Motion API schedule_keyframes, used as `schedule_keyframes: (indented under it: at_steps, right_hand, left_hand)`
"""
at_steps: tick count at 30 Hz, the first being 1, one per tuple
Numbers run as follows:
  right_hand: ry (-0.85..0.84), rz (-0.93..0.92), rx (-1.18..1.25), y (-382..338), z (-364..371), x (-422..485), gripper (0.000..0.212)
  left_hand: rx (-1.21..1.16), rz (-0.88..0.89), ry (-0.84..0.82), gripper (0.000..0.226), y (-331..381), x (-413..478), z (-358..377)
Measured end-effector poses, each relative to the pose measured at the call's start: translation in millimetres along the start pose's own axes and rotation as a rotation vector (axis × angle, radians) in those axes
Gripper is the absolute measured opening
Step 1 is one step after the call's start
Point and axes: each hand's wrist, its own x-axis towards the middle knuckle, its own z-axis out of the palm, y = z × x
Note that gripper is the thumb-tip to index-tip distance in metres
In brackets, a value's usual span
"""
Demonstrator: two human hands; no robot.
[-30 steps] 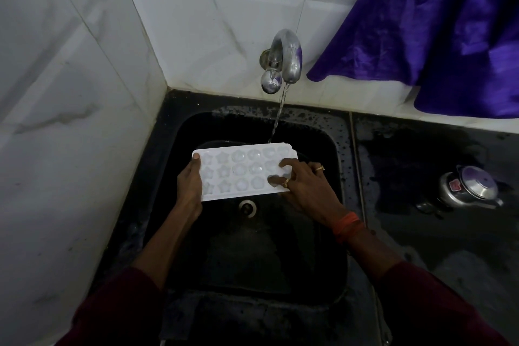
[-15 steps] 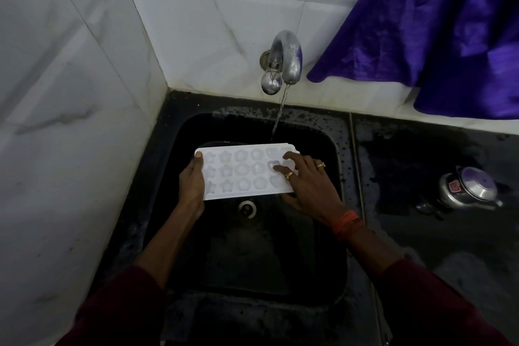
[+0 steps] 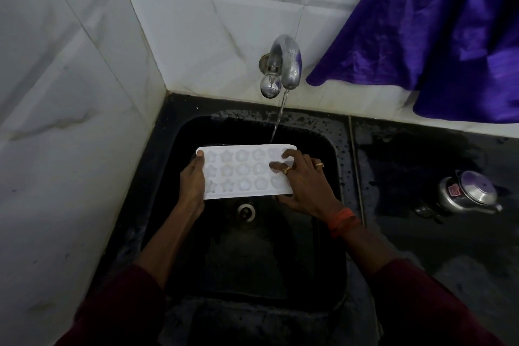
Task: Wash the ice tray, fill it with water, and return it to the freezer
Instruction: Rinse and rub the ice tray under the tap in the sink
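Note:
A white ice tray point(image 3: 241, 174) with star and round moulds is held level over the black sink point(image 3: 334, 166). My left hand point(image 3: 192, 181) grips its left end, thumb on the top corner. My right hand point(image 3: 302, 181) lies over the right end, fingers spread on the moulds and thumb under the near edge. A thin stream of water point(image 3: 278, 118) runs from the metal tap point(image 3: 283, 64) and reaches the tray's far edge near my right fingers.
The sink drain point(image 3: 246, 211) lies just below the tray. White tiled walls stand at left and behind. A purple cloth point(image 3: 421, 31) hangs at upper right. On the wet black counter point(image 3: 421, 247) at right sits a small steel lidded pot point(image 3: 467, 192).
The tray has shifted slightly away from me toward the stream. My right fingers have slid up from the near right moulds to the far right ones.

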Motion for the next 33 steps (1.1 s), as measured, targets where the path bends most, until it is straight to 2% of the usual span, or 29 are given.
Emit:
schedule_keyframes:
  at_steps: [4,11,17,20,24,30,33]
  right_hand:
    - [0.034,-0.031,-0.023,2,-1,3,0.075]
    - [0.037,-0.003,0.121,8,2,2,0.076]
    - [0.097,-0.055,0.013,6,-9,10,0.079]
    - [0.100,-0.086,0.019,5,-11,13,0.089]
    - [0.006,-0.101,-0.041,9,-13,18,0.108]
    - [0.043,-0.119,-0.172,13,-13,19,0.112]
    - [-0.002,-0.078,-0.174,16,-14,22,0.114]
  left_hand:
    - [-0.011,-0.010,-0.018,0.037,5,0,2]
    - [0.003,0.005,-0.022,0.040,4,3,5]
    - [-0.005,0.006,-0.025,0.035,6,2,9]
    - [-0.002,0.001,-0.029,0.034,7,3,9]
    - [0.017,0.000,-0.040,0.034,5,4,10]
    - [0.007,-0.008,-0.043,0.037,4,6,13]
    - [0.010,-0.007,-0.043,0.037,2,7,18]
